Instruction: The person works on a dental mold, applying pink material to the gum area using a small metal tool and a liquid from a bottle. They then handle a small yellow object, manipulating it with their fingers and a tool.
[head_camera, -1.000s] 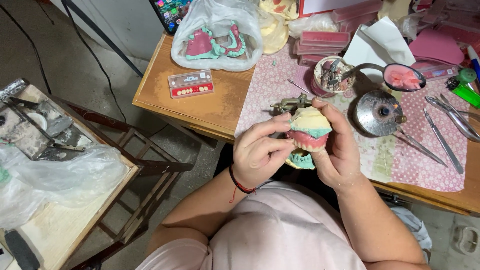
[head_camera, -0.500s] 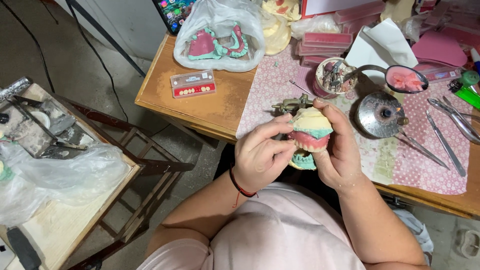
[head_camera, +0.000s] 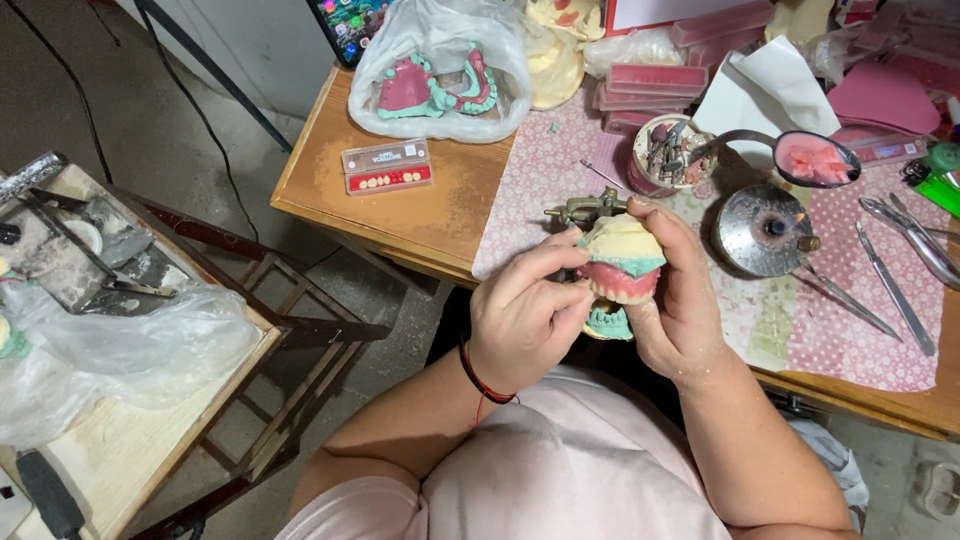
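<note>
The wooden counter fills the upper right, its right part under a pink dotted cloth. At 9 o'clock from the hands stands a second, paler counter with a crumpled clear plastic bag on it. At 11 o'clock, far on the wooden counter, another plastic bag holds pink and green dental casts. Just below it lies a flat clear tooth-set box with a red strip.

At 2 o'clock from the hands sits a round metal burner, with a small cup of tools above it and long metal instruments at 3 o'clock.

The left hand and right hand are both clamped on the denture model, held in the air at the counter's near edge, above the lap. Its long axis runs roughly 12 to 6 o'clock: cream plaster on top, pink gum band in the middle, green base at the bottom. The teeth row faces the person. A metal articulator frame juts out at 10 o'clock.
</note>
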